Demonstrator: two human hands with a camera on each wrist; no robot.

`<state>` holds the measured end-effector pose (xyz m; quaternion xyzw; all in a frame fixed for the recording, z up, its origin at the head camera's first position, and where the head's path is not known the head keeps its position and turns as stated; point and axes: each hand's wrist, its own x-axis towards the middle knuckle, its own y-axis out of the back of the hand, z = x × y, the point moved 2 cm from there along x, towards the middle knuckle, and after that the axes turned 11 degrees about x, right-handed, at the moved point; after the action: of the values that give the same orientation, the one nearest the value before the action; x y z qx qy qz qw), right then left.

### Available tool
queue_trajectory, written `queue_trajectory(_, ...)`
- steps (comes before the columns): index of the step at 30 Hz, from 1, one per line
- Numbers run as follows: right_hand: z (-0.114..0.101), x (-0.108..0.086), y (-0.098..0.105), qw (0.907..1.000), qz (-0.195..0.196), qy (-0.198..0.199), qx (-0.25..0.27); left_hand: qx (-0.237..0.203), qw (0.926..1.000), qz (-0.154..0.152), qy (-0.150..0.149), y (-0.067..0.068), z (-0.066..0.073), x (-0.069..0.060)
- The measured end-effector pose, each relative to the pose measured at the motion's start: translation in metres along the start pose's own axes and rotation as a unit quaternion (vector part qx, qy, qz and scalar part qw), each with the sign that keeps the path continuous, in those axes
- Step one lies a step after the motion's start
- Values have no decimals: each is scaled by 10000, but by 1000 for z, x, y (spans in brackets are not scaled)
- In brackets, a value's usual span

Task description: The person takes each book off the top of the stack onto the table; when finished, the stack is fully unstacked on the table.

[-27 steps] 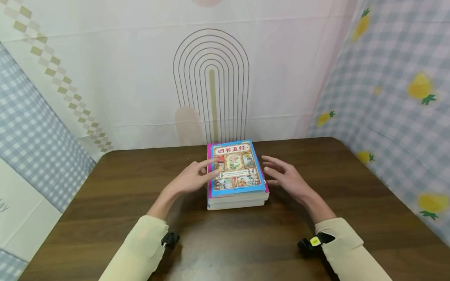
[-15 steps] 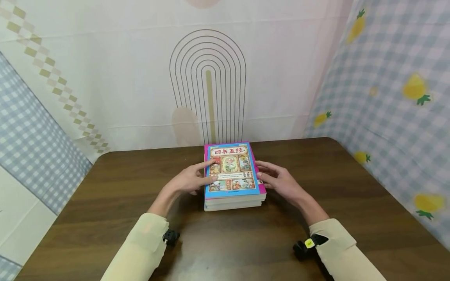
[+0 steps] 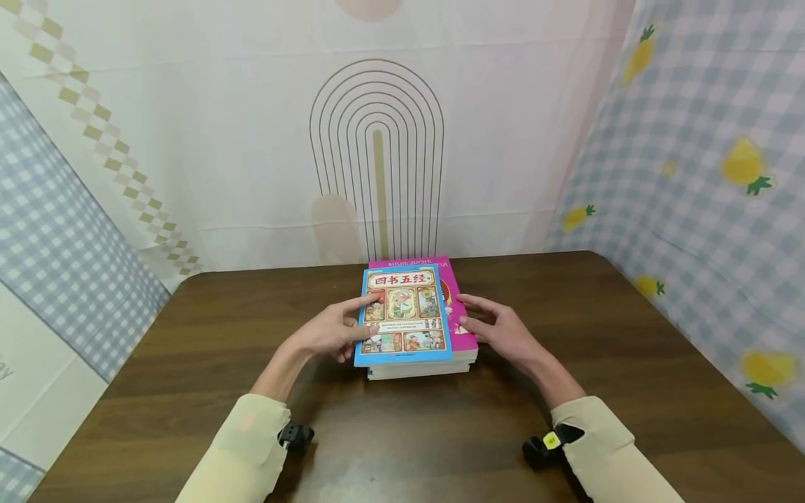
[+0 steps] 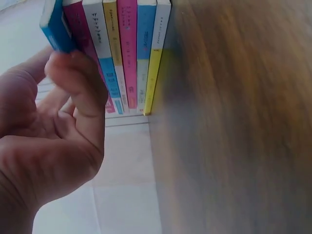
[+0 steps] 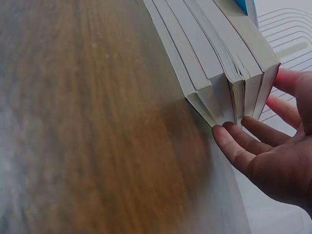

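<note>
A blue book with pictured panels lies askew on top of a stack, over a magenta book. My left hand grips the blue book's left edge, thumb and forefinger on its cover. In the left wrist view, the curled fingers of the left hand meet the blue book's spine, beside the spines of several stacked books. My right hand touches the stack's right side; in the right wrist view, the fingertips of the right hand rest against the page edges.
The brown wooden table extends around the stack. Behind it hangs a pale cloth with arch lines, and a checked cloth with yellow fruit hangs on the right. Black wrist cameras sit at both cuffs.
The blue book has shifted left and toward me with my left hand, showing more of the magenta cover. My right hand has come in against the stack's right side.
</note>
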<state>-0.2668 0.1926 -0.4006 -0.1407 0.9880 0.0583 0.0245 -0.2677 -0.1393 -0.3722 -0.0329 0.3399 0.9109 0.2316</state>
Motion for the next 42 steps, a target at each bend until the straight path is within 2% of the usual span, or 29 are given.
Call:
queue_trajectory(8, 0, -1, 2, 10000, -70, 27, 42, -919, 9955, -193, -137, 1, -6, 0)
queue_trajectory(13, 0, -2, 1, 9998, -145, 50, 109, -1299, 9914, -64, -149, 1, -10, -1)
queue_trajectory(27, 1, 0, 1, 9998, -124, 106, 71, -1697, 9848, 254, -287, 4, -14, -12)
queue_trajectory(42, 2, -1, 0, 9999, -96, 85, 10, -1732, 9804, 936, -120, 10, -18, -27)
